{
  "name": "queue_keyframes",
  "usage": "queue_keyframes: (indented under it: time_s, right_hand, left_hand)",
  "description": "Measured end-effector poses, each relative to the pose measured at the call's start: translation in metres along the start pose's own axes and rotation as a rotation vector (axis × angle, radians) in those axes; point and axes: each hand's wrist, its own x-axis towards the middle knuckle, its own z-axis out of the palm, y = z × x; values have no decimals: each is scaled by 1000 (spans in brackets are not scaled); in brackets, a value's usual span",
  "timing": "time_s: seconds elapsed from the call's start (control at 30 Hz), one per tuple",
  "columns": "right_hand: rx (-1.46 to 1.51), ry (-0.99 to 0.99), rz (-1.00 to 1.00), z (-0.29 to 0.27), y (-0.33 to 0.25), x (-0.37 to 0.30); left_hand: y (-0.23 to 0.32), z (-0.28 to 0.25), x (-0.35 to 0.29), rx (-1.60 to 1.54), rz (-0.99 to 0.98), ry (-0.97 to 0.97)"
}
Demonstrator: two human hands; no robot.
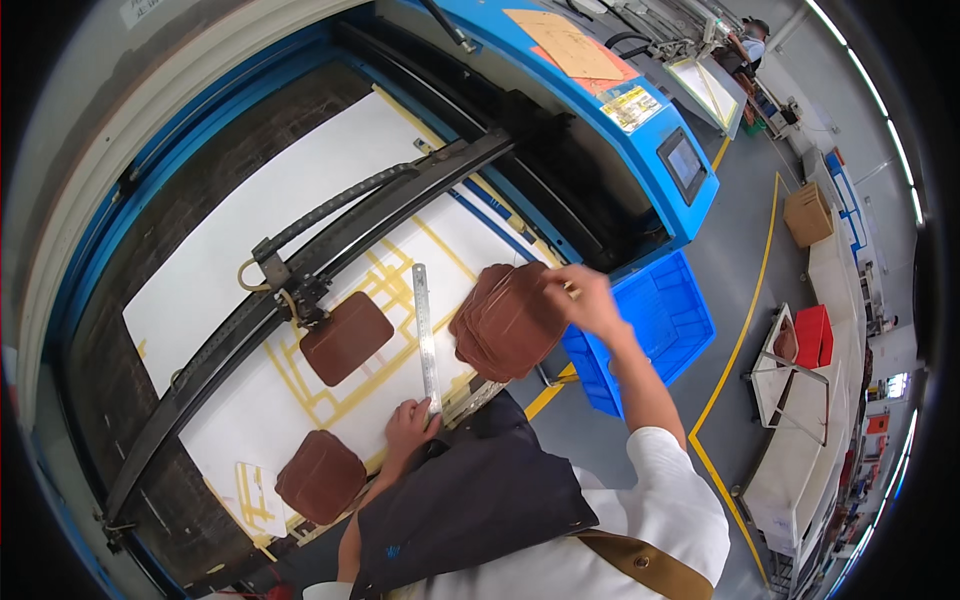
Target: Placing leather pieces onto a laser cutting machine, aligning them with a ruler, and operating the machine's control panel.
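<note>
My right hand (585,300) reaches forward and grips the far right edge of a stack of brown leather-like pieces (500,322), which sits at the right edge of the cutting machine's white bed sheet (250,230). My left hand (410,428) rests on the sheet near the front edge, fingertips at the near end of a flat metal ruler (426,330). It holds nothing. One brown piece (345,338) lies inside yellow tape outlines under the cutter head (300,290). Another brown piece (320,477) lies at the front left.
A black gantry arm (400,195) crosses the bed diagonally. A blue plastic crate (655,325) stands on the floor to the right of the stack. The blue machine housing carries a small screen (685,160) and cardboard sheets (565,45). A cardboard box (808,215), red crates (812,335) and benches stand further right.
</note>
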Motion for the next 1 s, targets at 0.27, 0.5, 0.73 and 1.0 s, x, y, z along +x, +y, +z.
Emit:
queue_keyframes:
  time_s: [0.27, 0.5, 0.73, 1.0]
  right_hand:
    - [207, -84, 1096, 51, 66, -66]
    - [481, -2, 1204, 50, 79, -81]
    - [430, 31, 1248, 48, 59, -68]
    - [744, 122, 1340, 29, 43, -51]
  left_hand:
    - [3, -8, 1, -91, -125, -89]
    - [1, -14, 8, -135, -178, -130]
    - [3, -16, 14, -151, -170, -111]
    - [6, -10, 19, -328, -262, -144]
